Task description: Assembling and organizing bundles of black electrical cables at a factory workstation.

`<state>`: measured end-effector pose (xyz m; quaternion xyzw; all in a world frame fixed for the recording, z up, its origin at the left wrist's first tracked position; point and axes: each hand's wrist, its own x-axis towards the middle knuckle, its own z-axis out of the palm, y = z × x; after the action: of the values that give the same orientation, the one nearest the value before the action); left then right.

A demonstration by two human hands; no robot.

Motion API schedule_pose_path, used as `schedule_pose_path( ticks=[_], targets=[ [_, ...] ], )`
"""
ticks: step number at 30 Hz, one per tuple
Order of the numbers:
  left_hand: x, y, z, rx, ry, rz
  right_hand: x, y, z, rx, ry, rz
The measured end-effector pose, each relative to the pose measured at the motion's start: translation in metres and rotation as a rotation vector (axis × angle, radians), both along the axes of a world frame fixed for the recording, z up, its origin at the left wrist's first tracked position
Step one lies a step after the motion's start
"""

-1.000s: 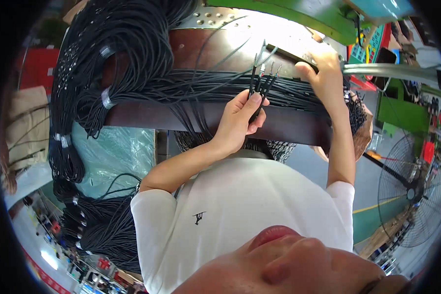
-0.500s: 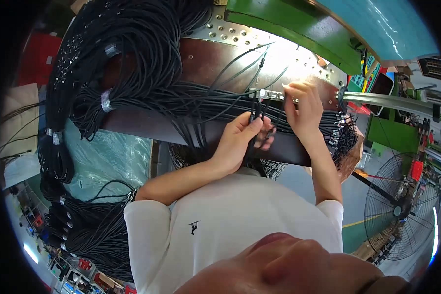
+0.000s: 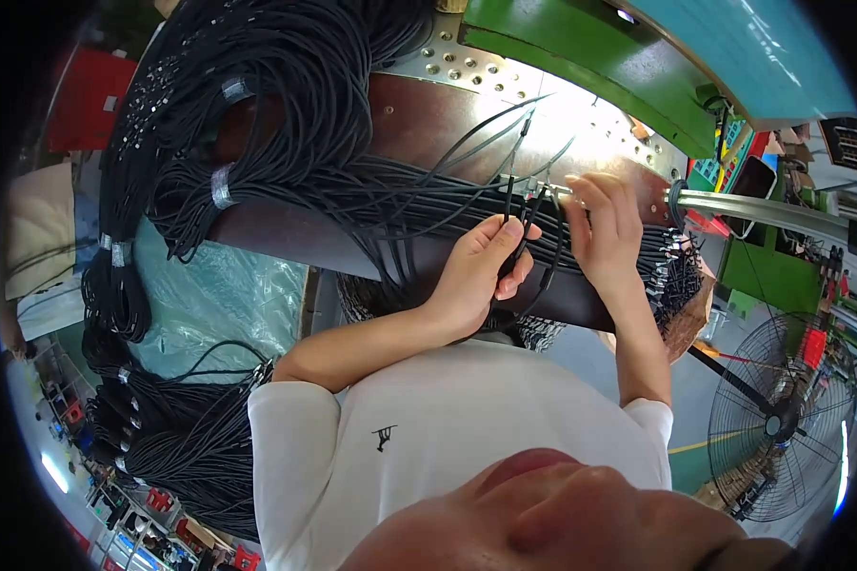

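Note:
My left hand (image 3: pixel 486 266) is closed round a few black cables (image 3: pixel 507 207), whose ends point up toward a small metal fixture (image 3: pixel 535 187). To its right, my right hand (image 3: pixel 607 219) reaches over the fixture with its fingertips pressed together by the metal strip. Whatever lies between those fingertips is too small to make out. Behind the hands, a long bundle of black cables (image 3: pixel 352 195) runs across the dark brown board (image 3: pixel 419 124). Small metal connector ends (image 3: pixel 665 262) cluster at the bundle's right end.
Coiled black cables (image 3: pixel 286 57) with silver ties pile up at the left. A green machine frame (image 3: pixel 581 48) crosses the far side. A metal rail (image 3: pixel 762 207) extends right, above a standing fan (image 3: pixel 773 419). Greenish plastic sheeting (image 3: pixel 219 295) lies at left.
The cable ends in my left hand now stand spread beneath the fixture, and the hand has shifted slightly. My right hand stays by the fixture. The whole view has shifted a little.

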<state>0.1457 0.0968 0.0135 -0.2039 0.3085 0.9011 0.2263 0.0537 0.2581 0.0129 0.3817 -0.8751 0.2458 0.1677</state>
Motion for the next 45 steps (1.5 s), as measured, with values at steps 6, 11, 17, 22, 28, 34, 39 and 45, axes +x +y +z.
schedule_pose_path(
  ticks=[6, 11, 17, 22, 28, 34, 39, 45],
  targets=[
    [0.002, -0.005, 0.013, -0.079, 0.065, -0.22, 0.0, 0.013, -0.01, -0.329, -0.204, -0.161],
    [-0.008, -0.01, 0.007, -0.132, 0.128, -0.168, 0.007, 0.012, -0.023, -0.188, -0.204, -0.092],
    [-0.012, -0.003, 0.003, -0.027, 0.104, -0.17, -0.002, 0.017, 0.001, 0.078, 0.04, -0.004],
    [-0.026, -0.01, 0.021, 0.035, 0.16, -0.531, 0.004, 0.027, 0.007, 0.017, 0.105, 0.01],
    [-0.035, -0.038, 0.039, -0.322, 0.486, -0.143, 0.004, 0.05, -0.027, -0.183, -0.227, -0.176],
    [-0.039, -0.014, 0.019, 0.129, 0.2, -0.488, 0.0, 0.049, -0.025, -0.135, -0.291, -0.194],
    [-0.041, 0.001, 0.004, 0.214, 0.176, -0.481, -0.001, 0.054, -0.028, -0.097, -0.203, -0.173],
    [-0.044, 0.013, 0.025, 0.177, 0.139, -0.648, 0.009, 0.035, 0.017, -0.121, 0.045, -0.016]
  ],
)
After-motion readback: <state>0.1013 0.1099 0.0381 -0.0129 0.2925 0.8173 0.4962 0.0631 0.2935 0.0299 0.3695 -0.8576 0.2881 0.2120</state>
